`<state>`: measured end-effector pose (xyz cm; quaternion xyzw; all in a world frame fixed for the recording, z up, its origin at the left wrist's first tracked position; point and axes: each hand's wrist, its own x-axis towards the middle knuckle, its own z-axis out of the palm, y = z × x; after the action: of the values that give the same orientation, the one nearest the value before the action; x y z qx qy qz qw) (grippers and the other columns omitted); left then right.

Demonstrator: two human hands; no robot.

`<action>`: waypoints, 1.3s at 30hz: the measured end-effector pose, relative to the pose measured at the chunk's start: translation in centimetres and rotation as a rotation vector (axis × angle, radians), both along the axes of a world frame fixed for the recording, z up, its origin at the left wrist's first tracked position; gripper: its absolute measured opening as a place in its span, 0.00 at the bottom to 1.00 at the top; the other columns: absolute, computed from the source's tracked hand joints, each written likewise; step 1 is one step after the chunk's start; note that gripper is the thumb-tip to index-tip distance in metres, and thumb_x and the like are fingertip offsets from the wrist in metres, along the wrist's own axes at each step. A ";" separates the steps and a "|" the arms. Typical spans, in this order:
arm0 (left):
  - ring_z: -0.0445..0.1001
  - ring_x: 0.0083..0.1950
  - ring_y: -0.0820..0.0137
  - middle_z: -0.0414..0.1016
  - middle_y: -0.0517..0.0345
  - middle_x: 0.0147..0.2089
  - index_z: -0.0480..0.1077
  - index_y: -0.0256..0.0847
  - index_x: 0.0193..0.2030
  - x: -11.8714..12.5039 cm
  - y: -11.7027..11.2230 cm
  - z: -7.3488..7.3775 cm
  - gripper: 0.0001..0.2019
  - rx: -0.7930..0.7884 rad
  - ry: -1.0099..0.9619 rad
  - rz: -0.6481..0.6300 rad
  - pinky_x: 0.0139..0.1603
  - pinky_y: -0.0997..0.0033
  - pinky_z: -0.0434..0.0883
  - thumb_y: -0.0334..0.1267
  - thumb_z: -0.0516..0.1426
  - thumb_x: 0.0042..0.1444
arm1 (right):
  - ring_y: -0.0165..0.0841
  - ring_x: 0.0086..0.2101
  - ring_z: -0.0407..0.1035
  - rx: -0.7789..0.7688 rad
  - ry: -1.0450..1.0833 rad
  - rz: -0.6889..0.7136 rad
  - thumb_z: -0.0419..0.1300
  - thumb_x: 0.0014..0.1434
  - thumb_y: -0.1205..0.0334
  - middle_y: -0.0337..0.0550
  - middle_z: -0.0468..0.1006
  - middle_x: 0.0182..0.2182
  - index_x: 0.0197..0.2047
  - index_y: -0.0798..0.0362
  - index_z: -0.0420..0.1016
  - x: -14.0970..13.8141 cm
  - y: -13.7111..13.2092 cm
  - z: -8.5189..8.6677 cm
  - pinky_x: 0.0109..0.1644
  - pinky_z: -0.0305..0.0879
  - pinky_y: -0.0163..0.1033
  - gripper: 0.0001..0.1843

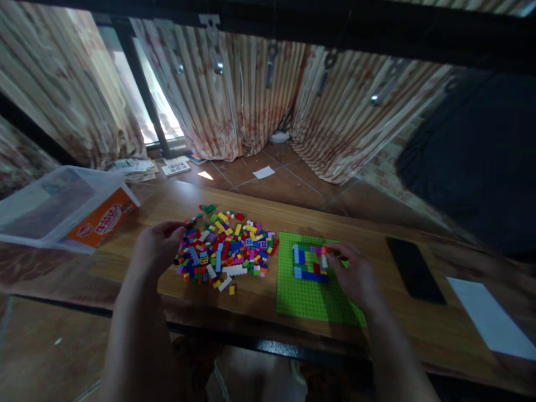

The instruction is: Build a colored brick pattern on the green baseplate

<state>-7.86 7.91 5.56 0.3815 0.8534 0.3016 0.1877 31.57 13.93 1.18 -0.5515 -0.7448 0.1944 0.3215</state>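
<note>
On the green baseplate (291,301) stands a low square frame of toy bricks (310,276), with light blue, dark blue, purple and other colours in it. At its right side, my right hand (354,273) pinches a small orange brick (324,250) against the frame's far right corner; a pale brick lies just below it. My left hand (154,248) is at the left edge of a loose pile of mixed bricks (228,245). Its thumb and fingers are drawn together beside some dark and red bricks, and what lies between them is hard to make out.
A clear plastic bin (62,201) with an orange label stands at the table's left end. Right of the baseplate lie a black phone-like slab (414,271) and a white sheet (492,315). Metal pieces (328,70) hang from a dark bar above; papers (134,167) rest beyond the table.
</note>
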 end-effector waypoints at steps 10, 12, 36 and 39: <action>0.72 0.29 0.69 0.79 0.58 0.30 0.77 0.37 0.49 0.4 0.3 0.2 0.18 -0.030 0.034 -0.017 0.28 0.77 0.65 0.39 0.56 0.53 | 0.39 0.43 0.72 0.037 -0.005 0.038 0.54 0.61 0.56 0.47 0.78 0.41 0.42 0.50 0.76 0.1 0.2 0.0 0.50 0.67 0.48 0.12; 0.72 0.30 0.69 0.80 0.57 0.32 0.77 0.37 0.49 0.5 0.5 -0.1 0.18 -0.024 0.043 -0.036 0.28 0.77 0.64 0.39 0.56 0.53 | 0.39 0.43 0.72 0.036 -0.027 0.046 0.54 0.61 0.57 0.46 0.78 0.41 0.41 0.50 0.77 0.1 0.2 -0.1 0.51 0.67 0.48 0.12; 0.76 0.42 0.65 0.80 0.48 0.43 0.74 0.35 0.51 1.9 1.9 -1.1 0.20 -0.017 0.144 -0.172 0.39 0.72 0.67 0.41 0.55 0.55 | 0.38 0.38 0.71 -0.012 -0.034 -0.004 0.57 0.59 0.57 0.45 0.75 0.36 0.37 0.50 0.81 -0.4 0.5 -1.1 0.46 0.67 0.47 0.12; 0.77 0.41 0.63 0.81 0.49 0.41 0.75 0.37 0.50 1.8 1.9 -1.3 0.19 -0.011 0.146 -0.167 0.39 0.71 0.67 0.42 0.55 0.54 | 0.38 0.36 0.72 -0.056 0.028 -0.100 0.60 0.55 0.54 0.45 0.77 0.36 0.36 0.52 0.80 -0.4 0.7 -1.3 0.44 0.68 0.47 0.12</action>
<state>-6.06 9.78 4.28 0.4712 0.8316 0.2518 0.1517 31.12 14.67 -0.15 -0.5940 -0.7060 0.2064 0.3257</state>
